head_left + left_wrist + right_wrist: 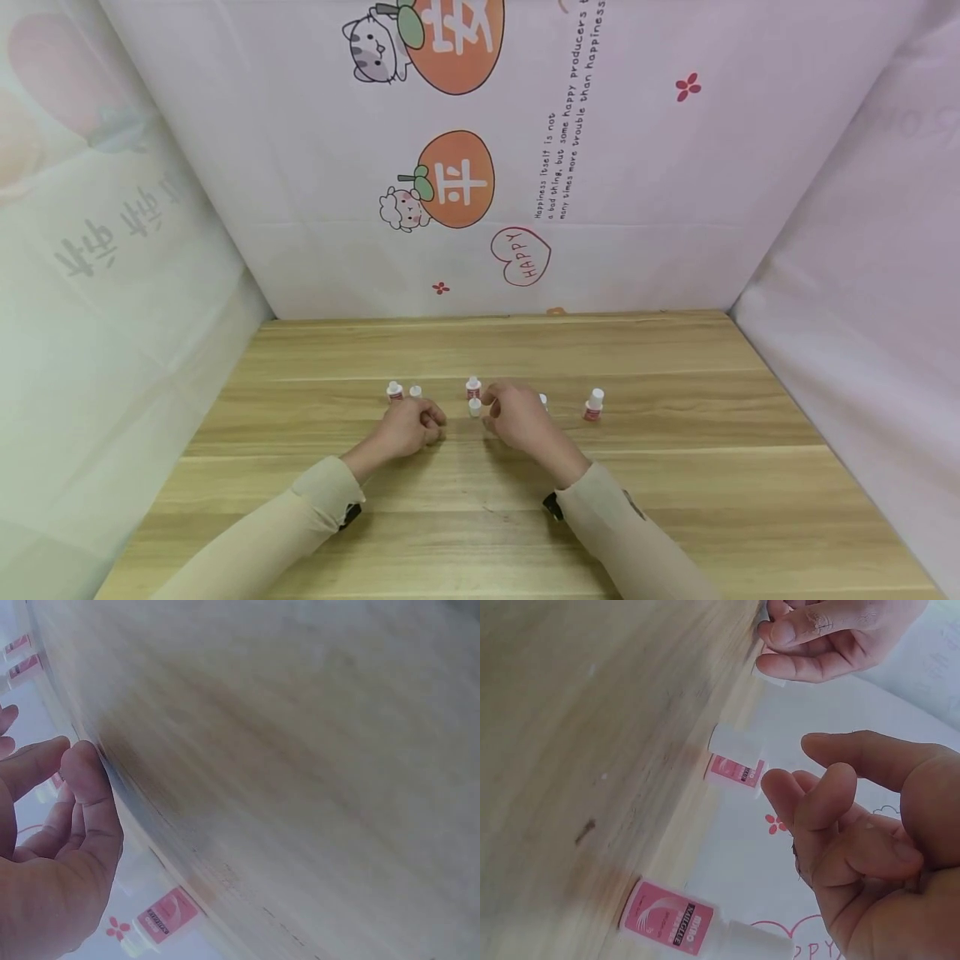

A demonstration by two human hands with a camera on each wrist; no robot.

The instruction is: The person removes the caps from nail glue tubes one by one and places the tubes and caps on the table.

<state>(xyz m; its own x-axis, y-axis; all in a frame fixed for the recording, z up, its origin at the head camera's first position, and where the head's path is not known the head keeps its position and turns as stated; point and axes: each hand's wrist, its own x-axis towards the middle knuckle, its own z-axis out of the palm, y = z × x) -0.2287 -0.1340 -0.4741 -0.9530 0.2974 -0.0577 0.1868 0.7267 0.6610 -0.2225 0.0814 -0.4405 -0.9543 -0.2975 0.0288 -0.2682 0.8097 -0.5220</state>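
My left hand rests low over the table, fingers loosely curled, holding nothing visible. In the left wrist view, its thumb and index tips nearly meet. A nail glue bottle with a pink label and a loose white cap stand just beyond it. My right hand hovers beside another white cap, its thumb and index finger apart with nothing between them in the right wrist view. Behind that cap stands the middle nail glue bottle, its narrow white top showing.
A capped nail glue bottle stands upright to the right. Another bottle is mostly hidden behind my right hand. The wooden table meets printed white cloth at the back, and cloth also hangs at both sides.
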